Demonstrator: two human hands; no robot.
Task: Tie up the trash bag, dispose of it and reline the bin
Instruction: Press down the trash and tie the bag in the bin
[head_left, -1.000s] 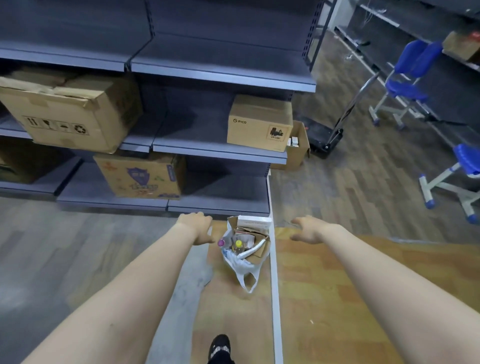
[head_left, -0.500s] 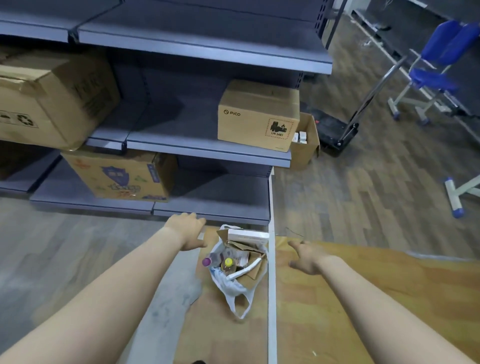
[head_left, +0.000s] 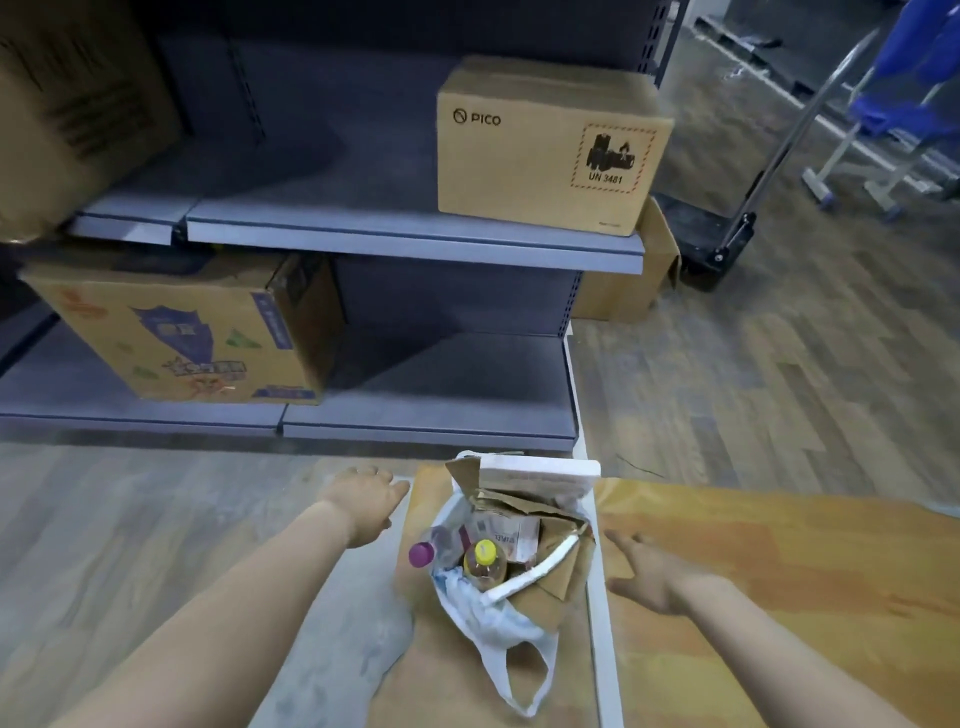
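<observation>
1. Head view, background: grey metal shelving (head_left: 415, 239) is filling the upper half; wood-look floor (head_left: 753, 374) is running off to the right, an orange patch (head_left: 779, 545) lying nearer.
2. PICO box (head_left: 545, 145) is sitting on the middle shelf, marked UN 3481.
3. Printed box (head_left: 176, 338) is sitting on the bottom shelf, at the left.
4. Blurred carton (head_left: 72, 104) is occupying the upper left.
5. Trolley (head_left: 717, 244) and blue chair (head_left: 914, 93) are standing at the upper right.
6. Bag (head_left: 493, 618), white plastic, is standing untied on the floor in front of the shelving, one handle loop (head_left: 524, 675) trailing toward the camera.
7. Contents: torn cardboard (head_left: 550, 582), white box (head_left: 535, 470), purple-capped bottle (head_left: 422, 553) and yellow-capped bottle (head_left: 485, 558) are poking out of the mouth.
8. Left hand (head_left: 363, 499) is hovering just left of the bag, fingers spread, gripping nothing.
9. Right hand (head_left: 654, 571) is hovering just right of the bag, palm loose and fingers apart, gripping nothing.
10. White strip (head_left: 605, 649) is running along the floor between bag and right hand.
</observation>
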